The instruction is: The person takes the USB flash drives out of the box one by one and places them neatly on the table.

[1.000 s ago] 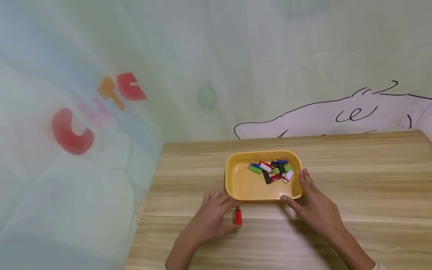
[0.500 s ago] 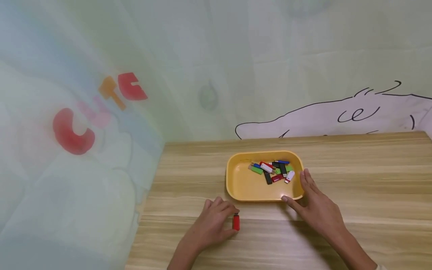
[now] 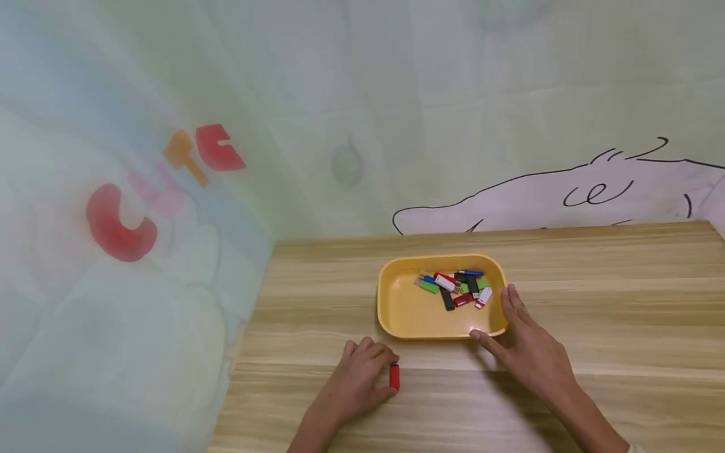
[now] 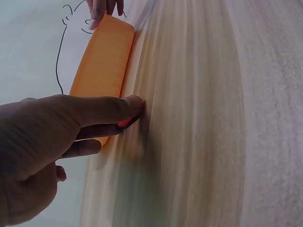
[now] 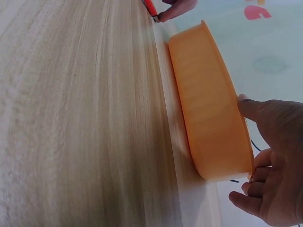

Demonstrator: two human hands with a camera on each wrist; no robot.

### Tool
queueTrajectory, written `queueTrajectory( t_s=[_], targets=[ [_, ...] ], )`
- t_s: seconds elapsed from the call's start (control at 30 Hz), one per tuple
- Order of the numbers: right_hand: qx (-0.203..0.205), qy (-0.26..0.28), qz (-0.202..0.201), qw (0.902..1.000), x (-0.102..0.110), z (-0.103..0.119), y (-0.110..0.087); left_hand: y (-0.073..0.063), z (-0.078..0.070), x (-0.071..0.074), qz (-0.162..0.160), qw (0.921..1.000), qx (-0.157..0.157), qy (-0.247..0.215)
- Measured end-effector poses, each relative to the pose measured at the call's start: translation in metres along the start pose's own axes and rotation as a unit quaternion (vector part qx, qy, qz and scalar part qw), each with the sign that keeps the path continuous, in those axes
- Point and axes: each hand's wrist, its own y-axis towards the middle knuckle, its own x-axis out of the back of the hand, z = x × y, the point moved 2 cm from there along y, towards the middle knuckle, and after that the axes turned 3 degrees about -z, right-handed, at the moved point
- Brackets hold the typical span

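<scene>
Between thumb and fingertips my left hand pinches a red USB stick by its two ends, in front of a yellow plastic tub. Only a bit of the red stick shows behind the thumb in the left wrist view. My right hand holds the tub's near right corner, thumb on the front rim and fingers along the right side. From the right wrist, the tub shows its outer wall with the thumb at its rim. Inside the tub, several USB sticks in black, white, red, green and blue lie heaped toward the right.
The tub stands on a wood-grain table. A pale printed curtain hangs along the table's back edge and left side, with coloured letters and a black line drawing on it.
My left hand has drawn the red USB stick back from the tub's front edge, toward me and slightly left. The right hand and the tub have stayed in place.
</scene>
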Motion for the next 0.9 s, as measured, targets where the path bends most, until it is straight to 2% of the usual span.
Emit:
queueTrajectory(
  t_s=[0.53,0.9],
  targets=[
    [-0.001,-0.003,-0.002,1.0,0.0009,0.0015,-0.0021,-0.0026,0.0014,-0.0041,-0.018,0.9998,-0.004,-0.003],
    [0.01,0.002,-0.008,0.9999,0.0023,0.0004,-0.0021,-0.0013,0.0026,-0.0013,0.017,0.9997,0.014,-0.014]
  ],
)
